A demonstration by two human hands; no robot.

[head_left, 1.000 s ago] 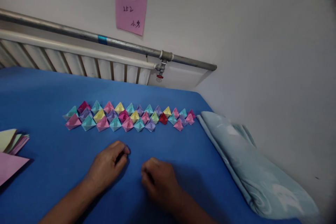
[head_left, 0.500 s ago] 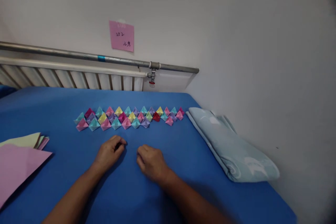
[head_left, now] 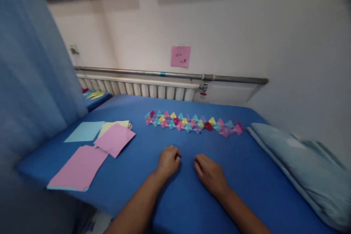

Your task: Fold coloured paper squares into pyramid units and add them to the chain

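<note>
My left hand (head_left: 169,161) rests on the blue bed surface (head_left: 142,168), fingers curled in and nothing showing in them. To its right, a short gap away, my right hand (head_left: 210,172) also lies closed, with no object visible. Beyond both hands, several small folded paper boats (head_left: 188,127) in pink, teal, yellow, purple and red stand in close rows. Neither hand touches them. Left of my left hand lie a loose pink paper sheet (head_left: 115,139), a stack of pink paper (head_left: 79,168) and a light blue sheet (head_left: 84,131).
A folded pale green blanket (head_left: 298,172) lies along the right side by the wall. At the far left hangs a blue curtain (head_left: 30,55). Behind the bed run a metal pipe (head_left: 131,71) and a white radiator (head_left: 153,89). A pink note (head_left: 180,56) is on the wall.
The view has swung left and up, bringing the curtain, more paper sheets and picture frames into sight. Both hands keep nearly the same closed pose on the bed.
</note>
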